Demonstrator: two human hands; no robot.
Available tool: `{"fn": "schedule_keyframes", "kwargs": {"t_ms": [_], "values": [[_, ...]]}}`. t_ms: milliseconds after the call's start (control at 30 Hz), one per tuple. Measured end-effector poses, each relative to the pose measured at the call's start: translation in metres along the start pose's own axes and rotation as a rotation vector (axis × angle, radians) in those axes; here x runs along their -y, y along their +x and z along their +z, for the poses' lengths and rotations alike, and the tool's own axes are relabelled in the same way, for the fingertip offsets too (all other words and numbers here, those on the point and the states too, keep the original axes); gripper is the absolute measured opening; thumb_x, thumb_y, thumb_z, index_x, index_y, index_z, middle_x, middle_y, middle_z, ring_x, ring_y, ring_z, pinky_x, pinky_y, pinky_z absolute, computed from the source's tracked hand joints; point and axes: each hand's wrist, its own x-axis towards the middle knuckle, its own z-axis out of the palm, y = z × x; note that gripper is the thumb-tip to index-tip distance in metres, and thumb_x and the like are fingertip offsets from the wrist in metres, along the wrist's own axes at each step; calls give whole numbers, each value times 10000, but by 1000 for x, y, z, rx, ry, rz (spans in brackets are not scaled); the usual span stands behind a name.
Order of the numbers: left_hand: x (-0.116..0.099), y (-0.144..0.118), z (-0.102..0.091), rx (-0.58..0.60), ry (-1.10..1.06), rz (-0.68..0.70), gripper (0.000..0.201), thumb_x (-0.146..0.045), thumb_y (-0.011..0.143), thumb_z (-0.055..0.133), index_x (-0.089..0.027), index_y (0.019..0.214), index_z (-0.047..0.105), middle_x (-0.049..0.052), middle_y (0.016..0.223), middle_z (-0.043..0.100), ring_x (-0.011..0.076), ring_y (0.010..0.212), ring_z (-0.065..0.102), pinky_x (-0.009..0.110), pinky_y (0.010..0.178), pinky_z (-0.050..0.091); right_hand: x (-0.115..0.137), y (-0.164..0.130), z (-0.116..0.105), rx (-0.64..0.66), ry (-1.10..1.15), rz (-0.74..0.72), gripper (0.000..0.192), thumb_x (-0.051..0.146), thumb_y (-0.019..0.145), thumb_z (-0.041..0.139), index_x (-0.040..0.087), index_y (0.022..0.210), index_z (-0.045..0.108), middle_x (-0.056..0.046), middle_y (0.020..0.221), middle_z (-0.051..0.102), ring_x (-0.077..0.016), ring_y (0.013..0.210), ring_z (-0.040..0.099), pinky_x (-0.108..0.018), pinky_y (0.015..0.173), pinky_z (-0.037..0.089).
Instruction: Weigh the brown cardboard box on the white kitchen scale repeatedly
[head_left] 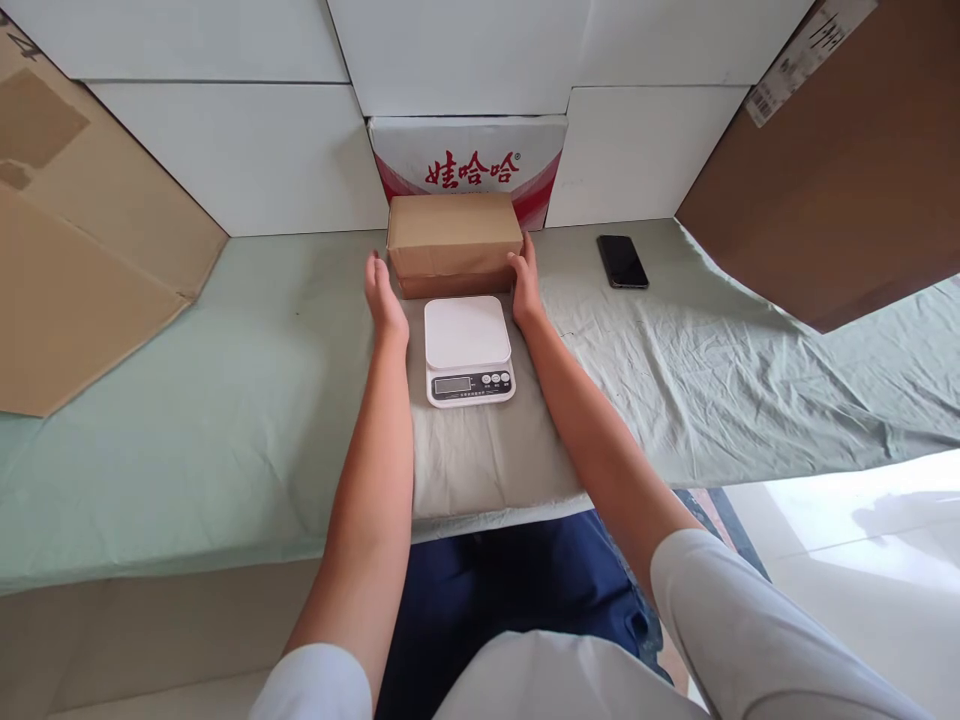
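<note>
The small box [454, 240] is plain brown cardboard, matt, with a smooth taped-looking band across the front. The kitchen scale [469, 350] is white plastic, smooth with a slight sheen, and has a grey display. The bench [225, 400] wears a pale green cloth, soft and matt, pretty wrinkled on the right. The phone [622, 261] is glossy black glass. The big cardboard sheets [75, 250] are rough and matt.
</note>
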Motion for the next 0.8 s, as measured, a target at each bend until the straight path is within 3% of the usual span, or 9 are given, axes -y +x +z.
{"fn": "schedule_keyframes", "kwargs": {"t_ms": [100, 233, 333, 500, 667, 800], "values": [[-11, 4, -16, -59, 11, -39, 694, -579, 1188, 293, -263, 1803, 356, 41, 1959, 194, 165, 1823, 98, 374, 1494, 161, -3, 9, -14, -105, 29, 57, 1039, 769, 736, 645, 337, 1648, 395, 0, 1932, 292, -274, 1858, 162, -552, 1536, 135], [-20, 6, -33, -43, 15, -117, 720, -607, 1185, 164, -321, 1838, 261, -11, 1970, 93, 162, 1819, 19, 402, 1508, 77, -1, 11, -28, -166, 37, 115, 1112, 771, 727, 620, 331, 1709, 337, -29, 1951, 257, -251, 1857, 174, -531, 1534, 115], [-19, 5, -35, -44, -12, -138, 741, -656, 1175, 146, -343, 1830, 296, -23, 1967, 118, 161, 1817, 34, 384, 1508, 63, 1, 8, -29, -173, 37, 119, 1094, 762, 740, 613, 312, 1704, 356, -51, 1942, 282, -246, 1847, 221, -510, 1530, 148], [-14, 0, -26, 14, -14, -103, 885, -842, 1107, 242, -312, 1798, 397, 21, 1964, 156, 235, 1818, 62, 413, 1502, 120, 1, 5, -25, -143, 28, 101, 1040, 810, 750, 650, 340, 1653, 437, -34, 1926, 325, -262, 1840, 238, -573, 1527, 140], [-14, -5, -17, 24, -27, -120, 942, -830, 1112, 287, -199, 1801, 401, 125, 1936, 245, 242, 1816, 156, 405, 1492, 150, 1, 7, -25, -131, 17, 100, 1076, 827, 732, 657, 309, 1649, 441, -71, 1914, 341, -284, 1833, 257, -558, 1523, 168], [-15, -7, -13, 27, -28, -138, 856, -773, 1140, 325, -221, 1784, 442, 114, 1917, 312, 230, 1808, 214, 395, 1484, 182, 0, 6, -24, -129, 19, 88, 963, 782, 767, 660, 331, 1599, 480, -58, 1890, 390, -271, 1818, 296, -559, 1512, 211]]}}
